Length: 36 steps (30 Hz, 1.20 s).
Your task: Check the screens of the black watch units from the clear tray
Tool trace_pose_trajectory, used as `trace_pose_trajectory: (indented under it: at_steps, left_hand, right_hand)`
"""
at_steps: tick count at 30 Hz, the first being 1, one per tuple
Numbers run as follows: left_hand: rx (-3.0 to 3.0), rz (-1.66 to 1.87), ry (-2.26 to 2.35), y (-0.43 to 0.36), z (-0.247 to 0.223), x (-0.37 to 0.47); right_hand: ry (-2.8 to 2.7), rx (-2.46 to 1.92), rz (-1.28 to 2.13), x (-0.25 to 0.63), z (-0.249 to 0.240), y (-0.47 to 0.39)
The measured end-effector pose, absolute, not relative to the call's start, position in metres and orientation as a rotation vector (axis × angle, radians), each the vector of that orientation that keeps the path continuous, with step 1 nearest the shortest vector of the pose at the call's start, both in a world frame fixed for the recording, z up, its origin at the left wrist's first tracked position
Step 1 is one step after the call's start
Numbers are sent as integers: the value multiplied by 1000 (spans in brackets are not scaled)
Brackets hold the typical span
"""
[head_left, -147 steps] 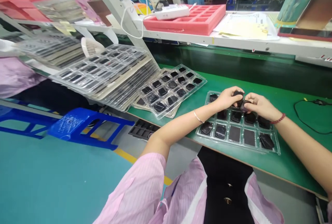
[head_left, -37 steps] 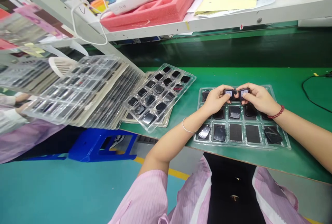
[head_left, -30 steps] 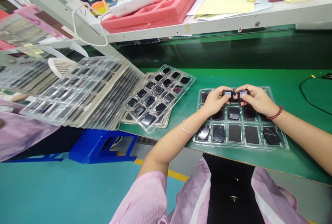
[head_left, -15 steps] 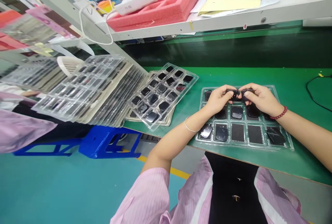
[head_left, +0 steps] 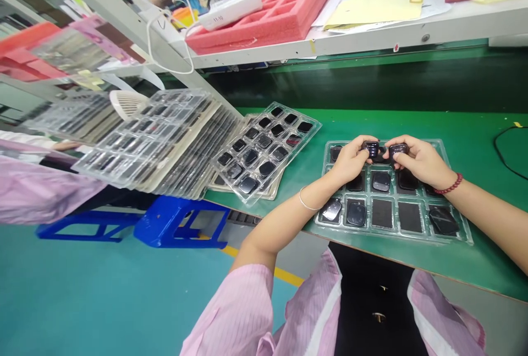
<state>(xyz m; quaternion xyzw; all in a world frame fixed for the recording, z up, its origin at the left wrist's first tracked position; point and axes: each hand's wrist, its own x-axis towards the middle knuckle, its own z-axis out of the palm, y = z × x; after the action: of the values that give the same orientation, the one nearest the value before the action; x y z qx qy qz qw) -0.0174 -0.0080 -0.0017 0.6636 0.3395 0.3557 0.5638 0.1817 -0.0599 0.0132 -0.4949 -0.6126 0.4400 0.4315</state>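
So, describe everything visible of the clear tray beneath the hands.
The tray looks like shiny plastic, with rectangular pockets. It lies flat on the green bench, near the front edge. Several hold dark pieces; two near ones show only flat dark rectangles. The left hand and right hand partly hide its far side; whether they touch it is unclear.

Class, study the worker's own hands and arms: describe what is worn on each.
Both hands are gloveless. Left hand: thin, pale bangle at the wrist, pink, finely striped sleeve ending above the elbow. Right hand: dark red beaded bracelet; its sleeve is out of view.
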Motion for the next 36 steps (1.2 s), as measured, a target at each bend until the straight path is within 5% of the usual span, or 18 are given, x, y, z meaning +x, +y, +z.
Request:
trace_pose_trajectory:
  at_steps: [36]
  left_hand:
    - [1562,859,802,-11,6,-19]
  right_hand:
    - [-1436,-1216,1177,182,13,-61]
